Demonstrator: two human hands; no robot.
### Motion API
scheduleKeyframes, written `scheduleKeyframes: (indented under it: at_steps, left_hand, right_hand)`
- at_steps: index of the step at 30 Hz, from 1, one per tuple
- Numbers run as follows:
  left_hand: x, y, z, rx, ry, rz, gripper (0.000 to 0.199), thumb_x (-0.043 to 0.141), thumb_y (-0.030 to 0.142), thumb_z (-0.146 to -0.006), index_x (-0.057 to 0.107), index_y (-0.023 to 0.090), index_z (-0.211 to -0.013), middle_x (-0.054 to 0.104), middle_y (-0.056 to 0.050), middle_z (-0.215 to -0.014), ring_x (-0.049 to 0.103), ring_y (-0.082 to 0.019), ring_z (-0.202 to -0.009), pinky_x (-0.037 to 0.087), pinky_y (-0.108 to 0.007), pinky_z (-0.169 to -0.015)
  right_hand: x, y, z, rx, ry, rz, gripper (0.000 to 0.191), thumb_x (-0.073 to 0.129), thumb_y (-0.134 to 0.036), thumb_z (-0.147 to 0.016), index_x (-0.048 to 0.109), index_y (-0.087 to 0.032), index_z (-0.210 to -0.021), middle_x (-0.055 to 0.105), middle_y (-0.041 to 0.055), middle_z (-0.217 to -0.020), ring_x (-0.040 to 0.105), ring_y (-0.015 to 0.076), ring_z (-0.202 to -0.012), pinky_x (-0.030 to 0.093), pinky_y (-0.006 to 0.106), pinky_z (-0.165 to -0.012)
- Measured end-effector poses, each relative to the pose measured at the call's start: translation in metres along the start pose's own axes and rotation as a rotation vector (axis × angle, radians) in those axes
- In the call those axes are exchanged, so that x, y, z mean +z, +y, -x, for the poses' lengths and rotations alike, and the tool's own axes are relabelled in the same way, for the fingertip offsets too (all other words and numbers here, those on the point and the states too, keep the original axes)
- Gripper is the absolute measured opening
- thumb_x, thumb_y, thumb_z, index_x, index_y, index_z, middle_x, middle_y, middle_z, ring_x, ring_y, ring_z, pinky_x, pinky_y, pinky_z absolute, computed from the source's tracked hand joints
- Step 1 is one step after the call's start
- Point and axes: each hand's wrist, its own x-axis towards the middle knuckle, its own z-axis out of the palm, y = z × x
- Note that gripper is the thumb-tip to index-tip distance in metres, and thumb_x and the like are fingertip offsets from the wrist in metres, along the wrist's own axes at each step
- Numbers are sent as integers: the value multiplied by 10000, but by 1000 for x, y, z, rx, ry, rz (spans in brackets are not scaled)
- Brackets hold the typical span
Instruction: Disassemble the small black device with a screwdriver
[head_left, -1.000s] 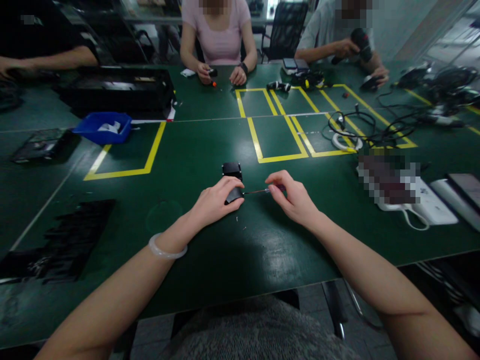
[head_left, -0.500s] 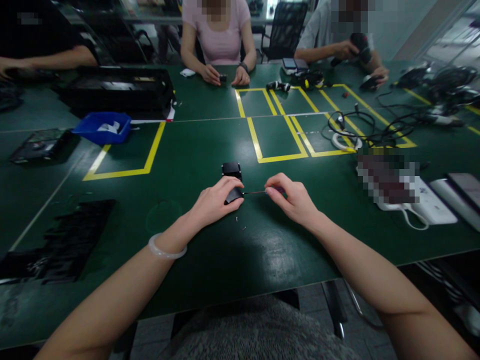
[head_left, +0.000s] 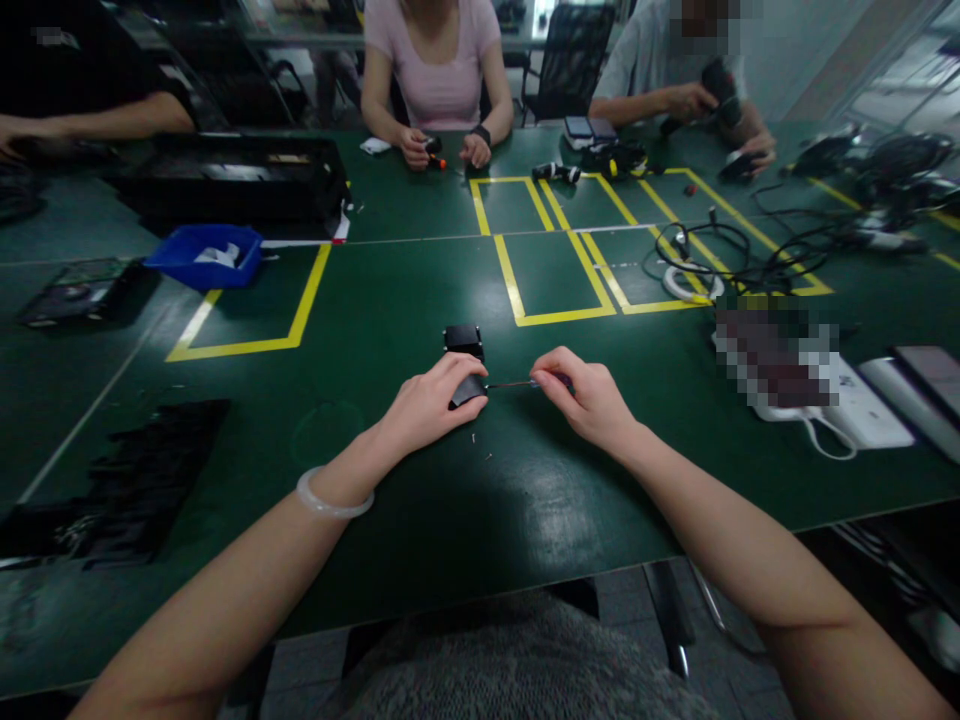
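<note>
My left hand (head_left: 431, 405) grips a small black part (head_left: 469, 391) against the table, thumb on the near side and fingers over the far side. Between the fingertips of my right hand (head_left: 581, 395) is a screwdriver (head_left: 514, 385), held level. Its thin shaft runs left, and the tip meets the right side of the black part. A second black block (head_left: 463, 340) lies just beyond my left fingers. Two tiny screws (head_left: 473, 438) rest on the table in front of the part.
A blue tray (head_left: 169, 262) and a long black case (head_left: 225, 205) stand at the left. Black parts (head_left: 161, 480) lie near left. Cables (head_left: 750, 255) and a white power strip (head_left: 870, 410) are at the right. Co-workers sit across the green table (head_left: 405, 285).
My two hands, the black part and the screwdriver stay almost still. Across the table, a co-worker's hands have shifted, and a small orange-and-black item now shows there.
</note>
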Motion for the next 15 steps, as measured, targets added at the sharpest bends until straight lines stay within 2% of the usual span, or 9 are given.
scheduleKeyframes:
  at_steps: [4, 11, 15]
  left_hand:
    - [1, -1, 0, 7, 9, 2, 310, 561, 374, -934, 546, 257, -1221, 558, -40, -1360, 616, -253, -1187, 539, -418, -968]
    - [2, -2, 0, 9, 5, -1, 316, 555, 384, -937, 540, 255, -1225, 557, -49, -1361, 618, -258, -1182, 548, -421, -950]
    - [2, -2, 0, 10, 7, 5, 316, 557, 387, -936, 542, 253, -1222, 558, -48, -1359, 614, -258, -1188, 541, -425, -965]
  right_hand:
    - [1, 0, 0, -12, 26, -13, 155, 472, -278, -983, 558, -210, -1093, 662, 33, -878, 639, 152, -745, 481, 261, -677]
    - [1, 1, 0, 3, 4, 7, 155, 491, -347, -989, 579, -222, -969, 662, 18, -806, 639, 149, -687, 453, 250, -633]
    - [1, -1, 0, -28, 17, -5, 143, 473, -292, -988, 569, -210, -1055, 668, 29, -845, 643, 152, -707, 472, 258, -658]
